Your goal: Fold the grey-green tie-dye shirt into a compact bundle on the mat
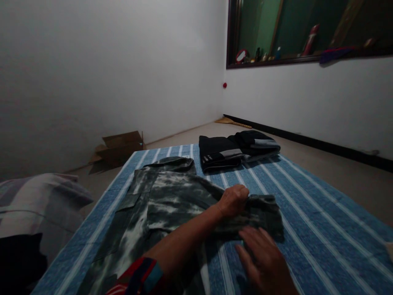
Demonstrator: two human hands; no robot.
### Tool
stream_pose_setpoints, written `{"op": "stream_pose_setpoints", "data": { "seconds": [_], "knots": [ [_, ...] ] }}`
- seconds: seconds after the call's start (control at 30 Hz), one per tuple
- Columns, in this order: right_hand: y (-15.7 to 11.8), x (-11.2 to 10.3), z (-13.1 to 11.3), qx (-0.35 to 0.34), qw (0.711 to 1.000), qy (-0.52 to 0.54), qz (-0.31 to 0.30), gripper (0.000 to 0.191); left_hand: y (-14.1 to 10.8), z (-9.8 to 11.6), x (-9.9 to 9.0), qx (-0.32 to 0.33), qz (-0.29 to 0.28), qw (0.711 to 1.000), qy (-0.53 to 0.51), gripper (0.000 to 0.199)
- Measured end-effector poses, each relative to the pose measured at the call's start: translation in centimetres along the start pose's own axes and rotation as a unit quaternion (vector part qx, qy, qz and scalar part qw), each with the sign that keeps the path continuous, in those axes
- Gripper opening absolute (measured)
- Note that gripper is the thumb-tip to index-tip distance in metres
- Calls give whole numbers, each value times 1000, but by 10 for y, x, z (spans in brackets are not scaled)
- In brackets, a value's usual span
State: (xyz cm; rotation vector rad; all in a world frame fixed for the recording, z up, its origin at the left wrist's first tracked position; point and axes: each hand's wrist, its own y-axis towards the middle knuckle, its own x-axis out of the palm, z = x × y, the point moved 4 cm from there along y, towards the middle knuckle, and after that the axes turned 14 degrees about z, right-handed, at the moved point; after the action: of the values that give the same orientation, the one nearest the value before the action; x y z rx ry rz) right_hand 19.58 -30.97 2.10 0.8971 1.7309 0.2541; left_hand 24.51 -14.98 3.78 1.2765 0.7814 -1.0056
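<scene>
A pair of dark green and white mottled trousers (175, 192) lies spread on the blue striped cloth (310, 229), with one leg bent across to the right. My left hand (233, 200) is closed in a fist on the upper edge of that leg, a little short of its hem. Below the same leg, my right hand (264, 258) is slightly blurred, its fingers stretched out and the thumb apart. Its fingertips are close to the leg's lower edge; whether they touch it I cannot tell. My left forearm covers part of the trousers.
Folded black clothes with grey panels (236, 149) lie at the far edge of the cloth. A cardboard box (121, 147) stands on the floor by the wall. Pale checked fabric (43, 200) is at the left. Small bottles line the window sill (273, 61); a broom (233, 121) lies in the corner.
</scene>
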Motion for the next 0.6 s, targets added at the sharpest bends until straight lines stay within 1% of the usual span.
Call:
{"op": "stream_pose_setpoints", "data": {
  "seconds": [0.03,0.07,0.1,0.13,0.17,0.2,0.23,0.3,0.37,0.4,0.43,0.47,0.53,0.6],
  "knots": [
    [5,-20,8,-4,998,20,51,30,-6,2,0,11,31,999,9,5],
    [12,-40,20,27,994,21,105,28,-12,3,1,24,64,997,17,7],
    [20,-58,32,70,986,9,148,27,-19,5,0,39,99,994,23,10],
    [28,-74,47,131,971,-6,202,29,-25,7,0,54,135,989,27,14],
    [38,-82,60,179,963,-11,200,31,-31,9,-2,69,170,983,28,17],
    [47,-85,72,217,958,-1,187,34,-36,11,-3,83,201,976,25,20],
    [56,-82,82,256,955,23,151,37,-42,13,-6,94,228,969,21,23],
    [68,-66,94,316,941,111,40,45,-50,16,-11,106,262,959,9,26],
    [71,-48,90,336,916,208,-69,52,-56,17,-15,106,272,956,-8,27],
    [70,-43,83,332,905,244,-106,53,-59,17,-18,103,272,957,-19,26],
    [68,-41,74,319,900,267,-130,53,-63,17,-20,96,272,957,-33,25],
    [65,-41,64,300,902,276,-142,51,-66,16,-23,88,273,957,-50,24],
    [57,-45,45,250,917,269,-154,46,-75,14,-29,68,276,955,-87,20],
    [46,-47,30,194,933,250,-169,46,-83,11,-34,53,275,952,-120,19]
  ]
}}
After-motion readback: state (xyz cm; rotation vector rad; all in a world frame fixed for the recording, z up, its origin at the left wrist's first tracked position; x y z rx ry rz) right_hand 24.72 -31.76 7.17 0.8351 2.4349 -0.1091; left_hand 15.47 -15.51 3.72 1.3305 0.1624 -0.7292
